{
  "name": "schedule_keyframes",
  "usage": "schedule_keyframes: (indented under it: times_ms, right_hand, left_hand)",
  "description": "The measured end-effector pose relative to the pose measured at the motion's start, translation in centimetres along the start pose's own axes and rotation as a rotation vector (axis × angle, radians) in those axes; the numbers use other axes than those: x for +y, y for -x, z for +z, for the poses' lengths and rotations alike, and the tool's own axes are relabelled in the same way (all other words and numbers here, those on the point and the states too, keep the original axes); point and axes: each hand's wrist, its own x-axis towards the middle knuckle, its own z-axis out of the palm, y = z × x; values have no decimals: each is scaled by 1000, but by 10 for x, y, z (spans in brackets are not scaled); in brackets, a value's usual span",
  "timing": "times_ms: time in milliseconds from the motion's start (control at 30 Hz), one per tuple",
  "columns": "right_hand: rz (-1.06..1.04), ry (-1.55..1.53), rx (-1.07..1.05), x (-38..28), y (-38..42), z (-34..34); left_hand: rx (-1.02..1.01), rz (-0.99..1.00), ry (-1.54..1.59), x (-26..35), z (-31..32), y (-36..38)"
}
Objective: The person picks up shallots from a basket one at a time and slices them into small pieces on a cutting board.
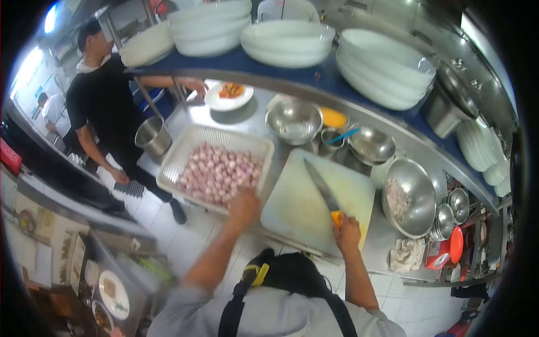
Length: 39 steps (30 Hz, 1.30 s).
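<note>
- No text, label, brand, number or sign can be read.
- Red box-shaped object with a pale patch (441, 250), near the right-hand end of the grey steel table (379, 247): any lettering is too small to tell.
- Small bright yellow tag (256, 275) on the black fabric apron strap (231, 314): any print is too blurred to make out.
- Long steel knife with a yellow handle (320, 183), over the pale rectangular cutting board (289, 210): its blade shows nothing legible.
</note>
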Motion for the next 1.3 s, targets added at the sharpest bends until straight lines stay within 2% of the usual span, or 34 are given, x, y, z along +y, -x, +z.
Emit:
schedule_keyframes:
  times_ms: [33, 67, 100, 200, 267, 300, 367, 433, 500, 567, 600, 667, 700, 733, 767, 833, 867, 967, 1000, 1033, 1100, 1167, 1233, 1300]
  right_hand:
    - [7, 16, 15, 13, 6, -6]
    - [16, 32, 29, 26, 12, -13]
    - [22, -184, 86, -73, -17, 20]
    - [38, -333, 79, -29, 4, -26]
    - [37, -630, 93, -24, 19, -30]
    - [62, -617, 108, -25, 24, -47]
    - [114, -597, 122, -29, 42, -83]
    - [62, -495, 142, -8, 53, -89]
    - [71, -414, 93, 13, 68, -86]
    - [105, -465, 14, 30, 76, -81]
    - [129, -494, -32, 38, 82, -76]
    - [70, -475, 152, 44, 93, -67]
    - [75, -408, 145, 52, 95, -54]
    - [140, -311, -18, 54, 95, -57]
    - [121, -275, -112, 62, 95, -57]
    - [63, -394, -73, 71, 95, -69]
    - [64, -453, -86, 70, 96, -90]
    - [11, -571, 67, 70, 109, -92]
    - [-3, -555, 69, 74, 110, -85]
    - [19, -481, -24, 77, 111, -85]
    - [73, -345, -220, 78, 109, -80]
    - [117, -451, -236, 66, 106, -99]
    - [119, -480, -106, 61, 113, -98]
    - [113, -429, -131, 60, 119, -89]
  left_hand:
    - [72, 41, 78, 26, 17, 10]
    - [60, 51, 116, 50, 27, 18]
    - [84, 122, -34, -14, -51, -20]
    - [-12, 198, 204, 9, -24, -28]
    - [120, 186, 189, -1, -37, -44]
    - [188, 177, 191, -2, -39, -50]
    - [158, 312, 56, -10, -28, -58]
    - [114, 459, -33, -12, -11, -63]
    - [24, 360, -11, -7, -8, -63]
    - [-22, 259, -39, 4, -22, -59]
    - [113, 347, -133, -17, -1, -62]
    - [119, 306, 36, -46, 20, -74]
    - [133, 311, 222, -74, 30, -84]
    - [136, 295, 410, -87, 39, -89]
    - [-32, 20, 420, -29, -12, -75]
    - [222, 129, 557, -64, 13, -88]
    - [293, 56, 447, -7, -24, -69]
    - [131, 54, 757, 90, -27, -34]
    - [6, 114, 741, 117, -9, -20]
    - [-122, 171, 721, 141, 10, -4]
    - [-226, 398, 761, 177, 56, 22]
    - [-282, 430, 724, 200, 84, 38]
    - [-211, 527, 612, 201, 105, 42]
    - [-73, 588, 515, 199, 117, 45]
